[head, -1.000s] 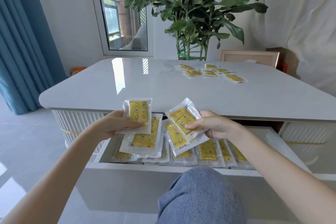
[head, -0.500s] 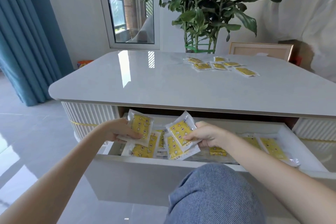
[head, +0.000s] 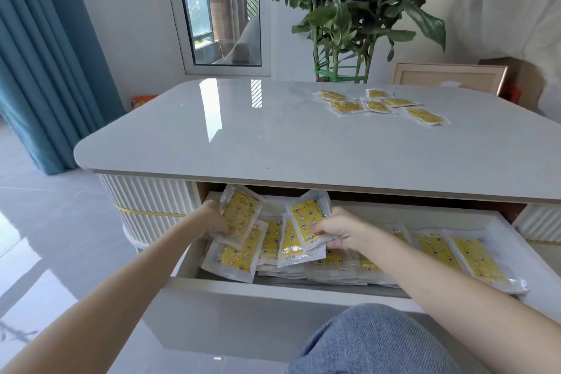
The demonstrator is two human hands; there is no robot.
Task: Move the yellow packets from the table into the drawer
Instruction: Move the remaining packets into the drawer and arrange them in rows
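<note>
Since the earlier frames both hands have gone down from above the table edge into the open drawer [head: 303,290], and the packets they carry are now below the table top.

At the left end of the drawer, the left hand [head: 214,222] grasps packets: one stands tilted between thumb and fingers, and a second one [head: 235,255] lies under it, near the front left corner. I cannot tell if the second one is still held or already rests on the pile. Just beside it, in the middle of the drawer, the right hand [head: 334,229] pinches two more packets [head: 303,223], also tilted and not yet laid flat. To the right, along the drawer floor up to its right wall, many packets [head: 473,258] already lie in overlapping rows.

On the table [head: 243,143], near the far right corner, a small group of packets [head: 379,105] still waits, about seven as far as I can count. They lie well apart from the hands.

So I judge the task as mostly done. The four packets in the hands must still be released, and then the last group must be brought from the table.
</note>
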